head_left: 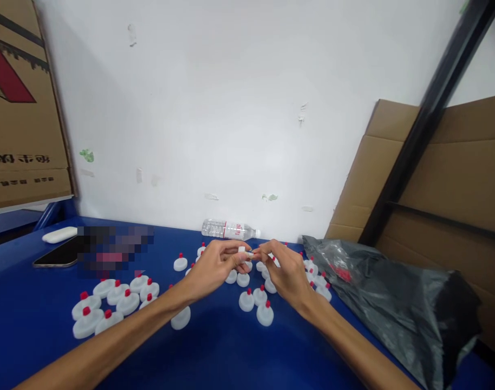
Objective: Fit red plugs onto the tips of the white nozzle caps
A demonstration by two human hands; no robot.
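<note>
Above the blue table, both hands meet in front of me. My left hand [223, 262] is closed, thumb and fingers pinching a small white plastic cap [242, 249], most of it hidden by the fingers. Right beside it, my right hand [282, 268] is pinched at the cap's right end; whatever lies between those fingertips is too small and covered to name. Around and below the hands stand several round white caps with red tips [265, 313]. Another white cap [180, 318] sits under my left forearm.
A group of red-tipped white caps [128, 302] stands at the left. Behind them lie a phone [56, 259] and a white case [59, 234]. A clear plastic bottle [230, 229] lies by the wall. At right, a dark plastic bag [393, 303] holds a clear bag of red pieces [340, 271].
</note>
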